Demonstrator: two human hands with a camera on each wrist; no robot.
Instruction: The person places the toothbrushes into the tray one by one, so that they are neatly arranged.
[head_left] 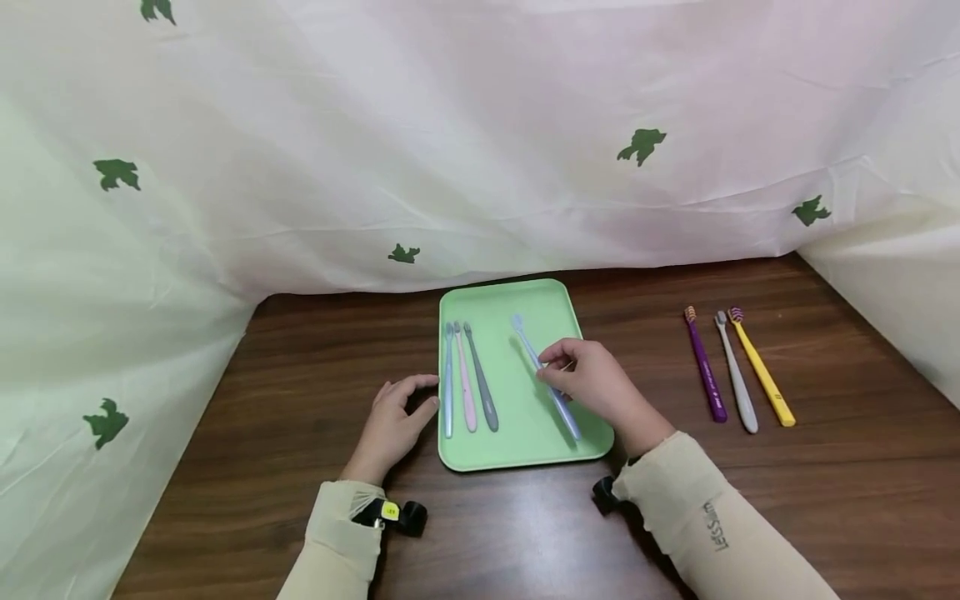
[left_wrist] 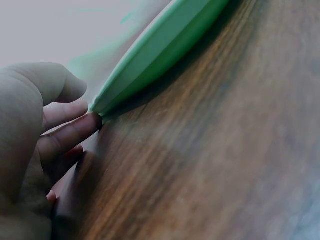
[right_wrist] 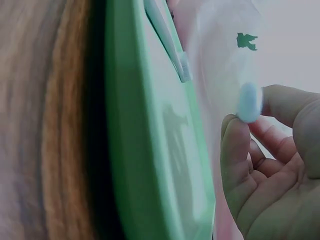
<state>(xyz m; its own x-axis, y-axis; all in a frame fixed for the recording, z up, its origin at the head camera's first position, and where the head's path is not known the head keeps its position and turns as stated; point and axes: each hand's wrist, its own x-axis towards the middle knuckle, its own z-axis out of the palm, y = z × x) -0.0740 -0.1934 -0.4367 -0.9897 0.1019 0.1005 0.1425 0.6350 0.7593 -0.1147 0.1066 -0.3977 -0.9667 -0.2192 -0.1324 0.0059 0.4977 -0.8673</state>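
Observation:
My right hand point(head_left: 592, 377) pinches a light blue toothbrush point(head_left: 562, 410) over the right half of a green tray point(head_left: 517, 450). In the right wrist view the toothbrush point(right_wrist: 248, 102) points end-on at the camera, between thumb and fingers, apart from the tray floor. My left hand point(head_left: 393, 423) touches the tray's left edge with its fingertips; the left wrist view shows loosely bent fingers point(left_wrist: 75, 135) against the tray's rim point(left_wrist: 150, 60). On the tray's left side lie a blue toothbrush point(head_left: 448, 387), a pink toothbrush point(head_left: 467, 392) and a dark grey toothbrush point(head_left: 483, 387), side by side.
To the right of the tray, a purple toothbrush point(head_left: 705, 367), a light grey toothbrush point(head_left: 738, 375) and a yellow toothbrush point(head_left: 763, 371) lie on the dark wooden table point(head_left: 315, 358). A white cloth point(head_left: 487, 150) with green leaf shapes hangs behind and at both sides.

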